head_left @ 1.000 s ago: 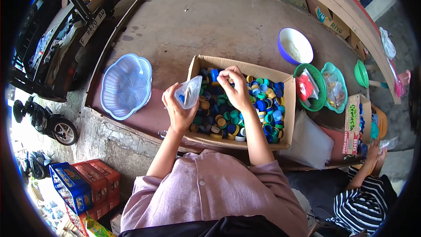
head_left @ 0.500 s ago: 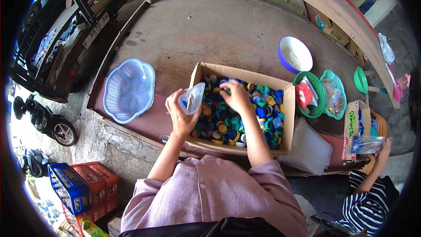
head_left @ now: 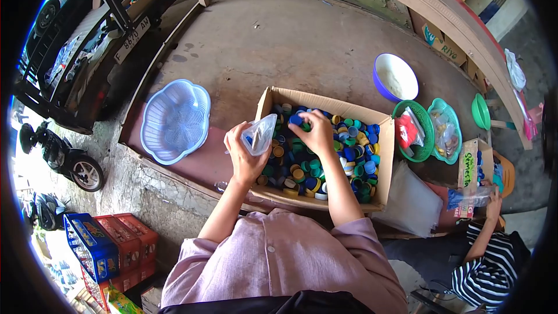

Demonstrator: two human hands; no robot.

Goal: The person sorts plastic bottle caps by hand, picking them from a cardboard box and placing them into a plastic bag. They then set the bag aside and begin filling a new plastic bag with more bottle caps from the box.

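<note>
My left hand [head_left: 246, 159] is closed around a clear plastic bag [head_left: 266, 130], its mouth spread open, with a blue cap and something yellowish showing inside. Over the cardboard box [head_left: 343, 104], my right hand [head_left: 317, 134] pinches a blue bottle cap [head_left: 296, 120] between thumb and fingers. Beneath it the box is filled with loose bottle caps [head_left: 314, 166] in blue, green, yellow and white. The bag is at the box's left side, a short way from the right hand.
A pale blue basket [head_left: 176, 122] stands left of the box. To the right are a purple bowl [head_left: 381, 84], a green basket [head_left: 427, 154], a teal basket [head_left: 435, 107] and a stack of clear bags [head_left: 410, 200]. Beside me a co-worker's hand [head_left: 494, 204] holds a plastic bag [head_left: 474, 196].
My right hand now shows a blue cap at its fingertips, raised from the pile. My left hand still holds the bag. The co-worker's hand and bag have moved slightly left and down.
</note>
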